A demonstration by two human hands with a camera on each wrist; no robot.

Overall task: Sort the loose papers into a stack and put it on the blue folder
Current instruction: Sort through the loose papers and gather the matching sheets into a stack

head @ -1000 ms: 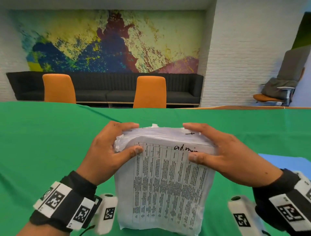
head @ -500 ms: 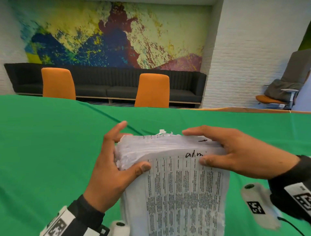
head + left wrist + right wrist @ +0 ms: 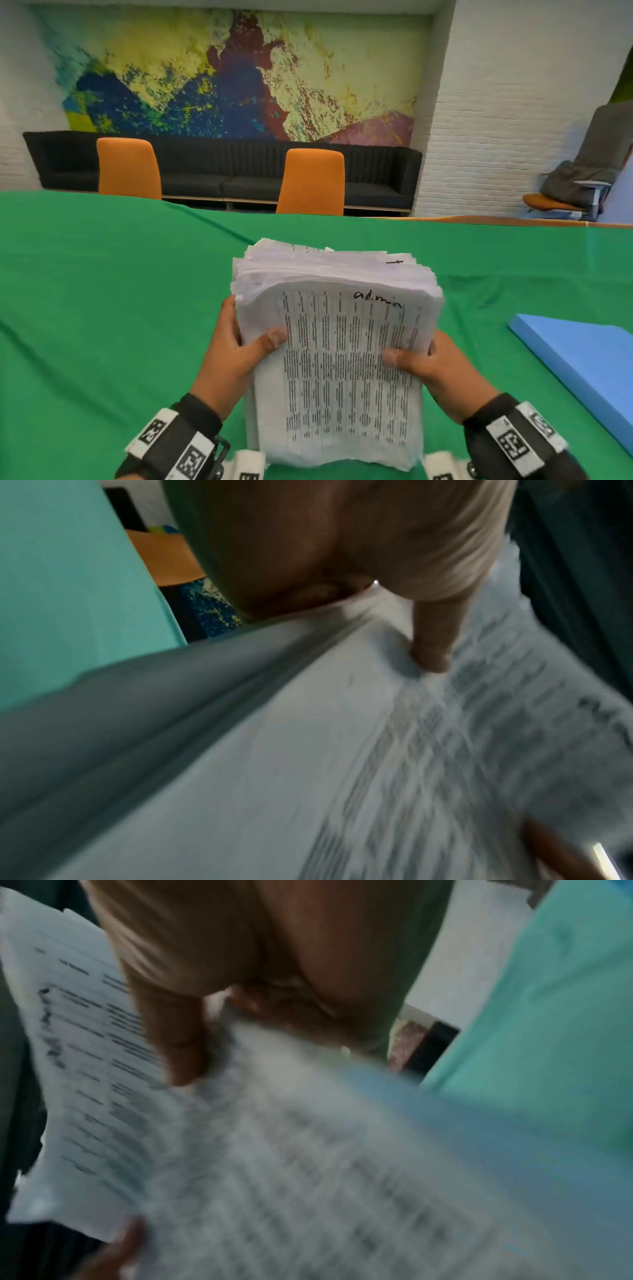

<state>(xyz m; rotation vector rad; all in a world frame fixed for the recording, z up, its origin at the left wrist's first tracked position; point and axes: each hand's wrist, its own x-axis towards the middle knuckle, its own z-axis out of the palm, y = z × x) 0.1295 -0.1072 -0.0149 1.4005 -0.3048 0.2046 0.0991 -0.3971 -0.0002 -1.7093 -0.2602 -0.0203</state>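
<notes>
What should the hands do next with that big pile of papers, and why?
Probably carry the stack of papers to the right and lower it flat onto the blue folder. The left hand and right hand each grip a side, the sheets look gathered, and the folder lies bare on the green table.

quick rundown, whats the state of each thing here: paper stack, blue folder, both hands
paper stack: gathered, held up off the green cloth, top edges ragged
blue folder: closed, flat on the cloth at the right, nothing on it
left hand: grips the stack's left edge, thumb on the top sheet
right hand: grips the stack's right edge, thumb on the top sheet
</notes>
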